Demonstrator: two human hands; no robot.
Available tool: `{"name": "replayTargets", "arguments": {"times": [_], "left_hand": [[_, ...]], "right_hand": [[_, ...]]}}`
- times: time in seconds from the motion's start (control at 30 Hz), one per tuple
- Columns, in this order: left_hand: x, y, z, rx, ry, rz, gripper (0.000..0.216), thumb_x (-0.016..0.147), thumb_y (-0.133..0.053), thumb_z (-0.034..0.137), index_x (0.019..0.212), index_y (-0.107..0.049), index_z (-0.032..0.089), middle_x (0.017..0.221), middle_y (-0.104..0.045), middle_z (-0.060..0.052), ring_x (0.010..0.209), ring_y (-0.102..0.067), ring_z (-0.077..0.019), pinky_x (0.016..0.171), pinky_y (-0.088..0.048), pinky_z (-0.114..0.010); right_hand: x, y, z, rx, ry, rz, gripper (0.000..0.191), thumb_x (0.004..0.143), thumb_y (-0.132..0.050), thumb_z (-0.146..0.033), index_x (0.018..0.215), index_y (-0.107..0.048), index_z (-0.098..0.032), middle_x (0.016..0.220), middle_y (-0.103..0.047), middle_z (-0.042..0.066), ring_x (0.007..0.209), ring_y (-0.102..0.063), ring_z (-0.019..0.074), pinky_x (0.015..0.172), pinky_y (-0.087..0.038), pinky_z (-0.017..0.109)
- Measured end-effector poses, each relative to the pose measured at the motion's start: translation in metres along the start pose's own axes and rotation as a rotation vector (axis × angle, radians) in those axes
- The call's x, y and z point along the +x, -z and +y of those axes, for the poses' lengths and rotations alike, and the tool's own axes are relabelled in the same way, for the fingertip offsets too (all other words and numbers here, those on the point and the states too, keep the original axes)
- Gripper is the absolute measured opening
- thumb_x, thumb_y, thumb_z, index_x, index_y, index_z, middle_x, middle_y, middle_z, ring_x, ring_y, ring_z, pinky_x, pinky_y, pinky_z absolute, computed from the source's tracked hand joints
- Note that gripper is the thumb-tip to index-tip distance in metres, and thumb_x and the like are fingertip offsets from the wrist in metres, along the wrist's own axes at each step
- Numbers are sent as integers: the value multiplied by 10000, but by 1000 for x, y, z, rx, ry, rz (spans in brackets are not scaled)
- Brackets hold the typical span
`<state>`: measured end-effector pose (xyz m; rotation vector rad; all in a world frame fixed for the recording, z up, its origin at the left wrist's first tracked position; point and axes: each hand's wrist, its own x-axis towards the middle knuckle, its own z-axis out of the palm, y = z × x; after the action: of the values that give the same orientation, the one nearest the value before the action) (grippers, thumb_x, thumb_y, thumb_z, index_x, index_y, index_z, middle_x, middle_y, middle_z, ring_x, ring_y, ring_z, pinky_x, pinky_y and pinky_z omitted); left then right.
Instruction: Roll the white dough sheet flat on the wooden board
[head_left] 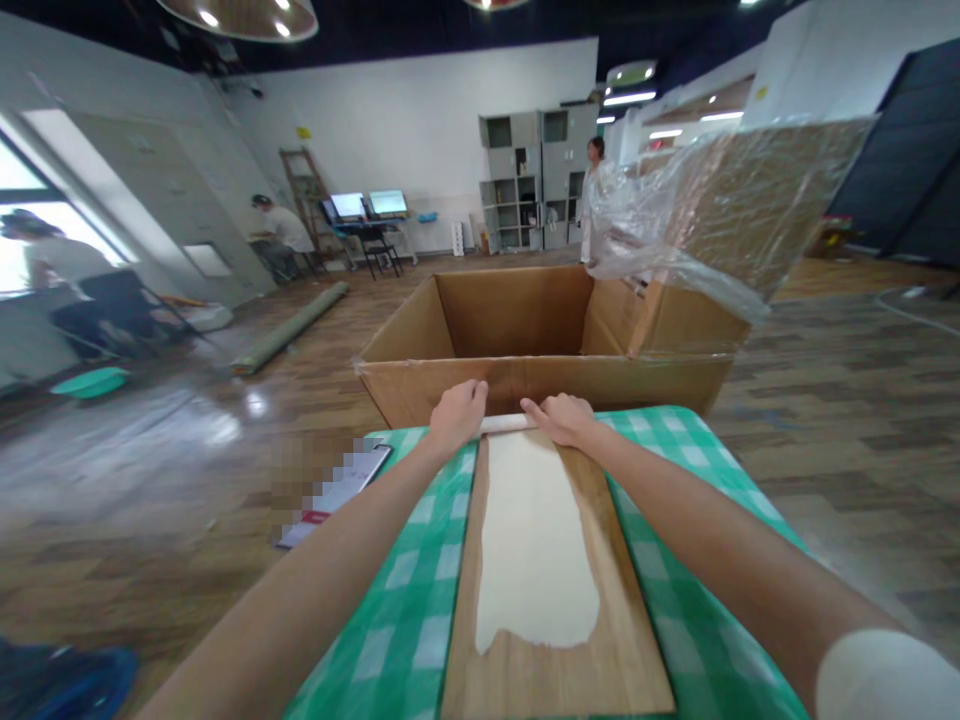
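A long, thin sheet of pale dough [532,550] lies flat on a wooden board [517,685]. Across its far end rests a light-coloured rolling pin [506,424]. My left hand [459,412] is closed round the pin's left end, and my right hand [562,416] grips it toward the right. Both arms reach forward over the board. The dough's near edge is uneven, and bare wood shows in front of it and along its right side. Beneath the board is a green and white checked tablecloth [405,600].
A big open cardboard box [540,378] stands just beyond the table. On its right leans a plastic-wrapped carton [757,200]. A clipboard [341,495] sits at the table's left edge. Farther off are a rolled mat [292,328], a green basin [90,382] and several people.
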<state>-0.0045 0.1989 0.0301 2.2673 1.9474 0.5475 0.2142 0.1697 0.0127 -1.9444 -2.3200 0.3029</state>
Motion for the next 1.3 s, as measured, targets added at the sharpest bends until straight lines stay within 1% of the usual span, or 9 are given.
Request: {"name": "replayTargets", "arguments": {"times": [0.1,0.17,0.33,0.43,0.57,0.77,0.93,1.07,1.3], "left_hand": [[-50,21,-16,-79,-92,92,457,1092,-282,384,1256,-663,191,1325,-722,-111,1267,-655,-225,1114,-493,-363],[-94,33,-23,-180,-216,136,401,1063,-374,406,1264,-657,204,1295,-727,-116,1238,-666,-261,1115,-509,-437],[-203,45,-18,-150,-493,-116,347,1016,-546,405,1330,-641,293,1379,-694,-89,1287,-654,-258,1113,-550,-433],[-238,37,-10,-67,-561,-177,490,975,-656,439,1434,-585,283,1497,-622,-116,1369,-614,-277,1143,-545,-444],[-248,25,-11,51,-605,-146,502,972,-702,430,1427,-582,256,1509,-610,-139,1376,-616,-306,1125,-559,-474],[-251,24,-13,149,-708,-93,266,1028,-625,303,1282,-640,224,1333,-704,-118,1252,-691,-286,1003,-621,-413],[-259,33,-5,87,-686,-141,214,1073,-532,314,1228,-647,221,1329,-692,-100,1219,-691,-268,1010,-607,-407],[-258,28,-9,-3,-575,-118,281,1050,-591,369,1279,-643,214,1405,-648,-119,1259,-670,-282,1065,-580,-433],[-255,18,-16,-119,-480,-92,359,1004,-659,384,1328,-623,234,1393,-659,-108,1255,-671,-276,1088,-561,-428]], "right_hand": [[-20,-5,11,-11,129,53,622,1097,-336,-625,1157,-741,-158,1202,-762,176,1168,-699,307,983,-479,369],[-29,-7,18,-19,200,90,440,1097,-455,-507,1224,-691,-158,1268,-729,155,1215,-656,280,1024,-442,346],[-31,-10,26,-38,244,152,282,1107,-404,-239,1208,-640,-121,1233,-689,166,1168,-615,262,1025,-421,346],[-30,-10,23,-43,243,184,264,1094,-400,-196,1207,-622,-110,1232,-668,182,1168,-591,281,1034,-416,368],[-42,-8,18,-34,214,241,278,1095,-356,-176,1190,-613,-127,1228,-661,183,1159,-590,294,1015,-418,375],[-84,0,22,67,62,309,288,1108,-403,-311,1260,-587,-149,1164,-719,136,955,-677,264,765,-442,322],[-146,-2,24,169,15,220,360,1043,-529,-474,923,-707,-186,832,-745,50,755,-679,223,616,-372,286],[-203,-5,12,283,128,111,349,982,-618,-462,783,-723,-195,734,-734,14,676,-657,183,585,-340,266],[-237,-10,5,269,361,-17,323,900,-732,-441,1179,-797,-290,936,-828,8,811,-746,210,671,-402,261]]}}
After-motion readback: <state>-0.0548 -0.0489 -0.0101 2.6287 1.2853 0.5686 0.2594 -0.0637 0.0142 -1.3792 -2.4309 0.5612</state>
